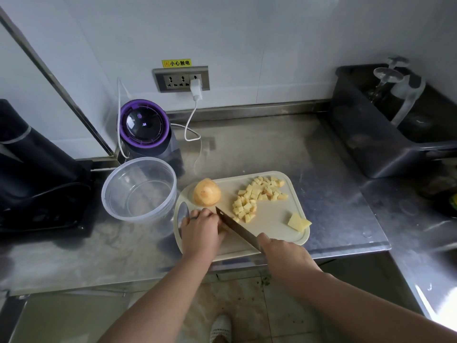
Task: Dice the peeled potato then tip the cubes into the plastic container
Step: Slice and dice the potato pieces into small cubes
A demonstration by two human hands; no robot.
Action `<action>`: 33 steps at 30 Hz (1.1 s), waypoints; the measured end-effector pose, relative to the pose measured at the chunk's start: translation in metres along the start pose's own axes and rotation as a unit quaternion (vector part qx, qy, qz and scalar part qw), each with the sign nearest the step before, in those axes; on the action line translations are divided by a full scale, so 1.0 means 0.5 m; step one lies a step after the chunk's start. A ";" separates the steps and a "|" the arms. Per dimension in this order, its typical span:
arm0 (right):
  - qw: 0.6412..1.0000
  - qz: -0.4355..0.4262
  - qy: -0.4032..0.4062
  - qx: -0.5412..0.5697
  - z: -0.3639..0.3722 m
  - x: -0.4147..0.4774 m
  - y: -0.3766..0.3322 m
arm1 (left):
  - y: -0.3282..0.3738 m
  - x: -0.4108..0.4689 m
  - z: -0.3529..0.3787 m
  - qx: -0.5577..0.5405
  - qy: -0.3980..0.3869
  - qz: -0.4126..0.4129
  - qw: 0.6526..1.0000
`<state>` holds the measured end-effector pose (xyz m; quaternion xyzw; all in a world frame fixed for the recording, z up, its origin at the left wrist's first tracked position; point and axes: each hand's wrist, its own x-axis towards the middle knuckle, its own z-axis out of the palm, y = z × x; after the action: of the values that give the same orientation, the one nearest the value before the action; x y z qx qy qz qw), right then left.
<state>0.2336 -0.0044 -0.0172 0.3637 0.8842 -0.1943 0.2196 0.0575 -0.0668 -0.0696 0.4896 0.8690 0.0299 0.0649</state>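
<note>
Though just beyond hands (200, 229) (282, 253), potato (206, 192) (half)

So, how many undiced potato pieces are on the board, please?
2: a rounded chunk far-left on the board, a flat slab near its right edge. Another may hide under the left hand.

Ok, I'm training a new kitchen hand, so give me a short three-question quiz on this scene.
1. True or false: the plastic container already holds potato cubes.
2. Which hand grips the knife?
3. Fill in: the rounded potato piece lies at the cutting board corner nearest the ____.
Key: 1 false, the cubes lie on the cutting board; 2 the right hand; 3 plastic container.
</note>
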 end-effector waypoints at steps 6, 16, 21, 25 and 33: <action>0.999 0.022 0.030 0.030 -0.014 -0.015 0.048 | 0.020 0.021 0.006 -0.032 0.012 0.027 0.999; 0.999 -0.050 0.010 -0.016 -0.024 -0.037 0.071 | -0.028 0.026 -0.024 -0.228 0.024 -0.033 0.973; 0.998 -0.050 -0.009 -0.049 -0.023 -0.022 0.071 | -0.065 0.026 -0.023 -0.225 -0.027 -0.030 0.974; 0.998 -0.019 0.022 -0.047 -0.038 -0.003 0.092 | -0.058 0.026 -0.018 -0.206 -0.104 0.002 0.973; 0.999 -0.010 0.034 0.016 -0.042 0.009 0.088 | -0.037 0.033 -0.003 -0.157 -0.077 0.003 0.985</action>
<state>0.2574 0.0376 -0.0103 0.3645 0.8916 -0.1979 0.1817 0.0331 -0.0624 -0.0715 0.4765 0.8445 0.1289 0.2076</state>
